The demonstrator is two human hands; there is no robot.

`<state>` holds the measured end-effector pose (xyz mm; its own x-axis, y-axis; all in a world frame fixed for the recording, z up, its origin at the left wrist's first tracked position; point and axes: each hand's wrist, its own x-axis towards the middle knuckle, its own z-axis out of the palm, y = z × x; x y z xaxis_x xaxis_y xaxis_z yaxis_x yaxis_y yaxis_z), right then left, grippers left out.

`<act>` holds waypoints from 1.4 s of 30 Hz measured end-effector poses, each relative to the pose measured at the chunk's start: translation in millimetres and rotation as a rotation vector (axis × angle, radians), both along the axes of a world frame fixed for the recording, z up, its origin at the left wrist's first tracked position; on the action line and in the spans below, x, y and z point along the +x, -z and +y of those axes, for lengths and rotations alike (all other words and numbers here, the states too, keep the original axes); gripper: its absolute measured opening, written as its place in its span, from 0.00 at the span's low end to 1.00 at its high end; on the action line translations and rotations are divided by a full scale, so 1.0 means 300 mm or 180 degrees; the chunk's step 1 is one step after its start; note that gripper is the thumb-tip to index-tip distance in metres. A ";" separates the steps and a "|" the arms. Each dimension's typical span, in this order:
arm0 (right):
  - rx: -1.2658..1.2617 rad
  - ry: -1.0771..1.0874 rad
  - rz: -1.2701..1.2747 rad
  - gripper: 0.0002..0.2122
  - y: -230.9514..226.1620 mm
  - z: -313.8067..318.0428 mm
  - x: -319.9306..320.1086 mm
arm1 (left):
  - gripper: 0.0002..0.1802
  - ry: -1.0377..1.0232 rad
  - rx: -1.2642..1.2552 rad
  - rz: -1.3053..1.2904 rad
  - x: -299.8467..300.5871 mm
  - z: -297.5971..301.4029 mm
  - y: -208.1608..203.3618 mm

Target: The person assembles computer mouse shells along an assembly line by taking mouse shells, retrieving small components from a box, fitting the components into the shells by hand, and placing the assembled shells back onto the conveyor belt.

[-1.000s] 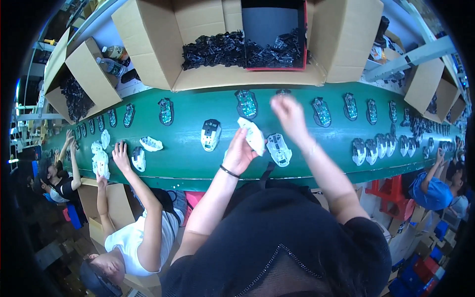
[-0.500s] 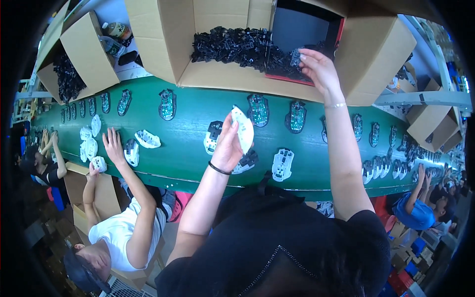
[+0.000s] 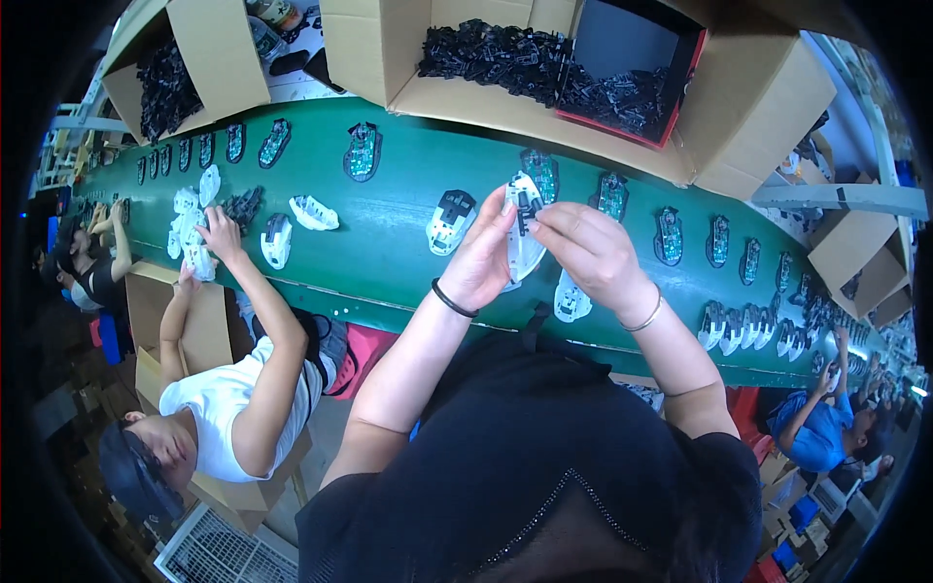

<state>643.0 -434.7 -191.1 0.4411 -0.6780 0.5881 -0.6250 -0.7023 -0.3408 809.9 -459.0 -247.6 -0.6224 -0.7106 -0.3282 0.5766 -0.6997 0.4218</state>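
Observation:
My left hand (image 3: 474, 260) is closed around the edge of a white computer mouse shell (image 3: 526, 257), held tilted above the green conveyor belt (image 3: 389, 262). A small black plastic part (image 3: 526, 206) lies against the shell's inner face. My right hand (image 3: 595, 255) pinches at that part with thumb and fingertips, which partly hide it. Just left of my hands a white mouse shell with a black section (image 3: 451, 225) rests on the belt. Below my right hand sits another white shell (image 3: 571, 301), partly covered. Beyond the held shell lies a mouse base with a green circuit board (image 3: 540, 173).
A cardboard box (image 3: 486, 109) with heaped black parts (image 3: 496, 56) and a red-edged black box (image 3: 671, 121) stands across the belt. More mouse bases (image 3: 362, 154) line the belt. At left, a co-worker in white (image 3: 233, 408) handles white shells (image 3: 199, 257); another in blue (image 3: 812, 428) sits at right.
My right hand has come back from the parts box to the shell, bringing a black part. The shell has turned, showing its inner face. The view has shifted; the left co-worker's hands have moved.

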 end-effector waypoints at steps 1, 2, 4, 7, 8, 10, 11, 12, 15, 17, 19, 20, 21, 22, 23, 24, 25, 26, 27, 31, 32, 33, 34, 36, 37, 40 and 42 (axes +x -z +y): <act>0.0151 0.0077 0.0030 0.13 -0.017 0.014 0.014 | 0.24 0.0035 -0.0078 -0.0065 0.008 0.010 -0.005; 0.0302 0.0157 0.0060 0.12 -0.029 0.027 0.026 | 0.26 0.0072 -0.0154 -0.0133 0.016 0.019 -0.009; 0.0446 0.0293 -0.0137 0.12 -0.037 0.049 0.033 | 0.30 0.0015 -0.0142 -0.0036 0.027 0.031 -0.022; 0.1218 0.0662 -0.1251 0.14 -0.020 0.061 0.069 | 0.36 -0.0008 -0.0288 0.0032 0.037 0.040 -0.035; 0.1839 0.0873 -0.2174 0.15 -0.003 0.062 0.081 | 0.38 0.0012 -0.0446 0.0003 0.038 0.043 -0.041; 0.2501 0.0513 -0.2971 0.18 0.034 0.064 0.093 | 0.39 -0.0020 -0.0546 0.0011 0.045 0.054 -0.052; 0.2550 0.0557 -0.3259 0.18 0.046 0.065 0.101 | 0.40 -0.0065 -0.0632 0.0009 0.050 0.057 -0.053; 0.2598 0.0602 -0.3546 0.18 0.053 0.065 0.110 | 0.40 -0.0066 -0.0628 0.0008 0.054 0.057 -0.052; 0.2399 0.0447 -0.3758 0.15 0.057 0.085 0.147 | 0.42 0.0052 -0.0872 -0.0134 0.067 0.060 -0.052; 0.2708 0.0406 -0.4128 0.15 0.048 0.091 0.151 | 0.43 0.0093 -0.0519 -0.0105 0.076 0.054 -0.058; 0.3018 0.0364 -0.4495 0.14 0.041 0.097 0.149 | 0.43 0.0133 -0.0480 -0.0047 0.083 0.054 -0.054; 0.2971 0.0405 -0.4366 0.13 0.039 0.101 0.145 | 0.44 0.0172 -0.0441 0.0006 0.084 0.054 -0.052; 0.2923 0.0447 -0.4238 0.13 0.036 0.104 0.144 | 0.44 0.0175 -0.0439 0.0011 0.082 0.054 -0.055; 0.2927 0.0453 -0.4239 0.13 0.030 0.112 0.150 | 0.44 0.0092 -0.0577 0.0000 0.080 0.057 -0.061; 0.2711 0.0585 -0.3812 0.13 0.021 0.121 0.158 | 0.45 0.0010 -0.0714 -0.0013 0.080 0.060 -0.064; 0.2495 0.0709 -0.3384 0.13 0.015 0.128 0.164 | 0.45 0.0012 -0.0706 -0.0015 0.084 0.061 -0.062; 0.2491 0.0718 -0.3383 0.13 0.012 0.132 0.165 | 0.46 -0.0034 -0.0845 -0.0117 0.085 0.057 -0.060; 0.2367 0.0862 -0.3349 0.13 0.010 0.134 0.165 | 0.48 -0.0082 -0.0983 -0.0221 0.086 0.054 -0.058; 0.2244 0.1004 -0.3313 0.13 0.009 0.136 0.165 | 0.48 -0.0078 -0.0981 -0.0218 0.084 0.052 -0.061; 0.1952 0.1288 -0.2923 0.12 0.008 0.138 0.166 | 0.51 -0.0205 -0.1319 -0.0361 0.078 0.048 -0.064; 0.2035 0.1276 -0.3104 0.11 -0.002 0.134 0.172 | 0.52 -0.0223 -0.1428 -0.0456 0.078 0.048 -0.061; 0.2117 0.1262 -0.3285 0.10 -0.007 0.131 0.177 | 0.52 -0.0221 -0.1424 -0.0457 0.079 0.049 -0.062; 0.2119 0.1269 -0.3285 0.10 -0.005 0.126 0.181 | 0.52 -0.0254 -0.1540 -0.0549 0.078 0.050 -0.065; 0.2149 0.1265 -0.3260 0.09 0.002 0.114 0.186 | 0.52 -0.0287 -0.1651 -0.0639 0.076 0.052 -0.069; 0.2160 0.1266 -0.3258 0.09 0.009 0.113 0.183 | 0.52 -0.0311 -0.1744 -0.0730 0.078 0.055 -0.070; 0.2434 0.1260 -0.3158 0.12 0.047 0.112 0.168 | 0.51 -0.0272 -0.1715 -0.0737 0.089 0.052 -0.056; 0.2764 0.1111 -0.3558 0.17 0.071 0.108 0.162 | 0.50 -0.0203 -0.1599 -0.0644 0.091 0.055 -0.051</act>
<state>691.7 -402.2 -212.6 -0.2204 -0.9660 -0.1353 0.1530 0.1028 -0.9829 837.2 -442.4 -232.2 -0.5325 -0.8451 -0.0472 0.4840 -0.3498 0.8021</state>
